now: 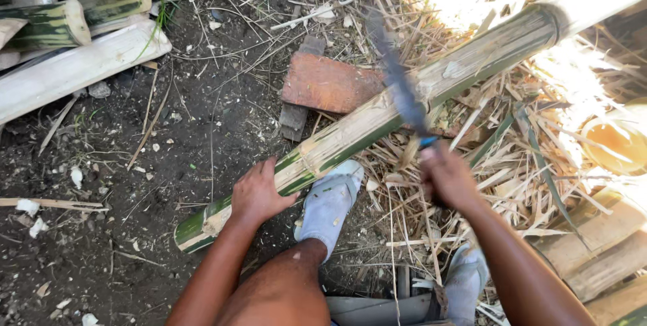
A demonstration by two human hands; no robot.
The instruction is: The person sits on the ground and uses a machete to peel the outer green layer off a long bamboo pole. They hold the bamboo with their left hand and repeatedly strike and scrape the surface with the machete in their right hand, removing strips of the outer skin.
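Observation:
A long bamboo pole [350, 134], partly stripped of its green skin, lies slanted from lower left to upper right over the ground. My left hand [258, 194] presses down on its lower end. My right hand [446, 176] grips the handle of a dark-bladed knife [397, 80], blurred by motion, whose blade crosses the pole near its middle. My left foot in a pale sandal [330, 205] rests just under the pole.
A reddish brick slab [328, 83] lies under the pole. Cut bamboo lengths [74, 43] are stacked at upper left. Dry bamboo shavings [512, 144] cover the ground on the right, beside split bamboo pieces [600, 252] and a sunlit round container [617, 143].

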